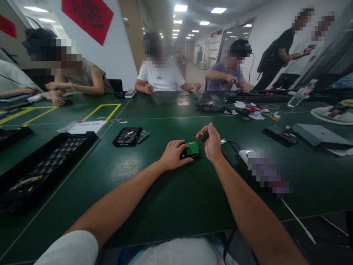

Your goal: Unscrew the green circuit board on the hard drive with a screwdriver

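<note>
My left hand [173, 154] lies over the left side of a hard drive [196, 156] on the green table, its thumb along the near edge and its fingers across the top. The drive's green circuit board [192, 148] faces up. My right hand [213, 142] is closed around a screwdriver [205, 135] with a dark and yellow handle, just above and right of the drive. Its thin tip is too small to make out clearly. To the left, another black drive [127, 136] lies beside a loose circuit board [143, 136].
A long black tray [46, 162] stands at left. On the right are a white power strip [244, 154] with a cable, another drive [281, 134], a grey metal box [321, 135] and a water bottle [302, 93]. Several people sit or stand across the table [154, 209].
</note>
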`<state>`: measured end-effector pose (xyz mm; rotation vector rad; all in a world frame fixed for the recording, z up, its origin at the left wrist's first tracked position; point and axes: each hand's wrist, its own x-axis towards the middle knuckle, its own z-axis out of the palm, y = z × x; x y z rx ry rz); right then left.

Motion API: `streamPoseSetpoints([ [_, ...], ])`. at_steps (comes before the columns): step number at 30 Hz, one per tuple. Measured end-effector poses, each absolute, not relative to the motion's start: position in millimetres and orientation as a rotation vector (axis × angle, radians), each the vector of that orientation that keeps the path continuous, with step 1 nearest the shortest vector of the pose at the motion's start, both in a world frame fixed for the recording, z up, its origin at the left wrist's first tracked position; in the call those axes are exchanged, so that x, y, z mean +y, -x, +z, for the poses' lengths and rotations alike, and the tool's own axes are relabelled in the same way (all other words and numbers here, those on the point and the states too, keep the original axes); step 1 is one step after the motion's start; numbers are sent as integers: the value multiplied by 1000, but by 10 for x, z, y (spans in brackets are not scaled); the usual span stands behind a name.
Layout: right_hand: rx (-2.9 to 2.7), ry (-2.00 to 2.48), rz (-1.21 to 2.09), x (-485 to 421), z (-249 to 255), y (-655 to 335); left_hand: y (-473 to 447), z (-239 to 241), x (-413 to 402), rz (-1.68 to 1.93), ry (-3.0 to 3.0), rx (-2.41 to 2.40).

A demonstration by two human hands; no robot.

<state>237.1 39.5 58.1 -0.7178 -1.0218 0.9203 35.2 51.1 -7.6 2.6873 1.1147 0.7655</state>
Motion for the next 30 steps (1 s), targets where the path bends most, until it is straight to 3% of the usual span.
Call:
streamPoseSetpoints([
  [30, -1093, 747, 868, 387, 585, -2381, -357, -83, 507, 789, -2692, 1106],
])
